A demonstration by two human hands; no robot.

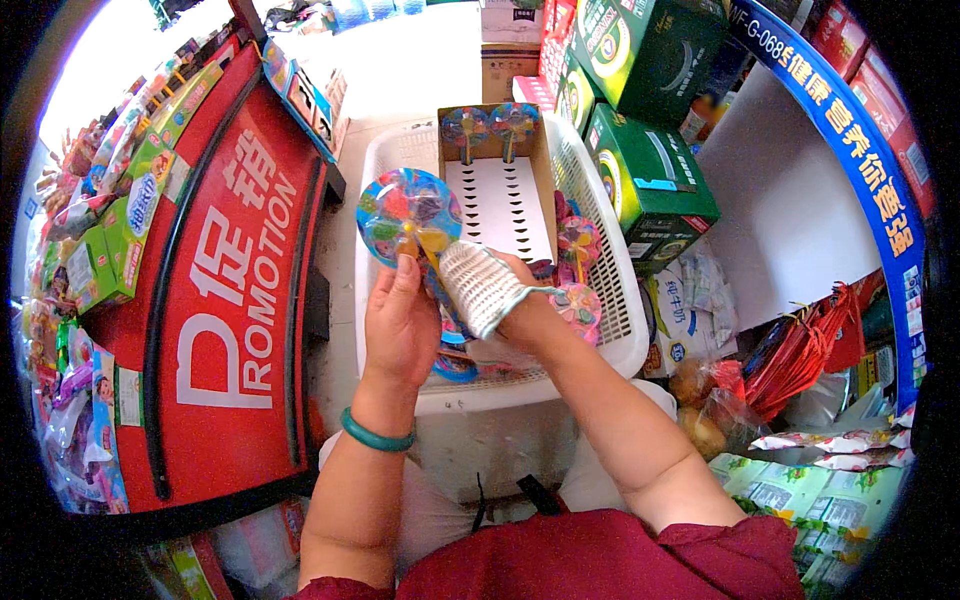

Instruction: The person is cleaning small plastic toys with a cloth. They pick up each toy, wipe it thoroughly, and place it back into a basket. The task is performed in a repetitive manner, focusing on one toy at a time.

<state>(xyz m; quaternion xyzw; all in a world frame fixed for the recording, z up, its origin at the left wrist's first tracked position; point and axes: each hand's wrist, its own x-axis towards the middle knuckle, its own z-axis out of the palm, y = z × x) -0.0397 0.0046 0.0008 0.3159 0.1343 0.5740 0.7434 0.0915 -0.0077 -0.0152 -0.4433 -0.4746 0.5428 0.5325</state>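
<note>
A round pinwheel (397, 210) with a blue rim and multicoloured blades faces up at the left of my hands. My left hand (401, 315) grips it from below, thumb against its lower rim. A teal bangle (379, 433) circles that wrist. Across the pinwheel's yellow stick (433, 262) lies my right hand (519, 268), partly covered by a white knitted glove or cloth (484, 285) with a green hem. The right fingers are hidden, so their grip is unclear. Behind the hands stands a cardboard box (550, 176) with slotted white card (491, 199); two pinwheels (516, 124) stand upright at its far end.
The box sits in a white plastic basket (634, 330) with pink pinwheels (579, 244) along its right side. A red promotion shelf (225, 300) borders the left. Green cartons (649, 184) are stacked at right, above plastic packs (682, 315). Red cords (806, 360) lie farther right.
</note>
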